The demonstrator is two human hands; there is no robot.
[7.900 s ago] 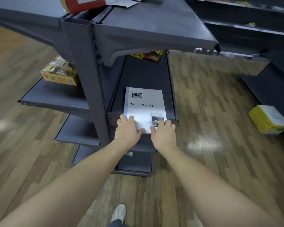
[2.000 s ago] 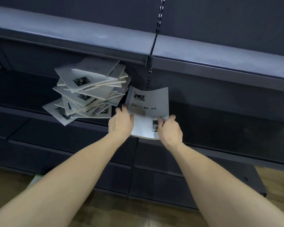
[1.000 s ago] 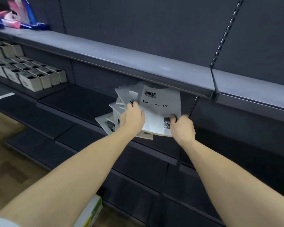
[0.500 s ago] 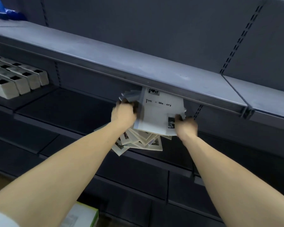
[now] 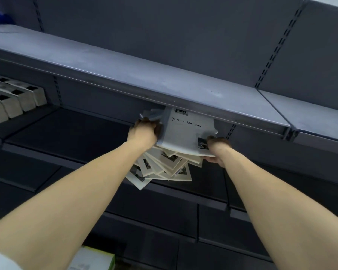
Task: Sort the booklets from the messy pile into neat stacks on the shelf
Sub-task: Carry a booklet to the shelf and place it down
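Leftmost, grey boxes (image 5: pixel 18 100) stand in a row on the dark shelf (image 5: pixel 70 131), and a green-edged box (image 5: pixel 94 259) lies low by the sleeve. Next, the left hand (image 5: pixel 143 133) has its fingers curled round the left edge of the booklet (image 5: pixel 185 131) (cover reading "Tim… Me…ory"), which now lies atop the messy pile (image 5: pixel 164 166); two seconds ago it was held just right of the pile. Some pile booklets jut past the shelf's front edge. At right, the right hand (image 5: pixel 218 151) pinches the booklet's near right corner, thumb on top. Above, the grey upper shelf (image 5: pixel 164 80) hides the booklet's far edge.
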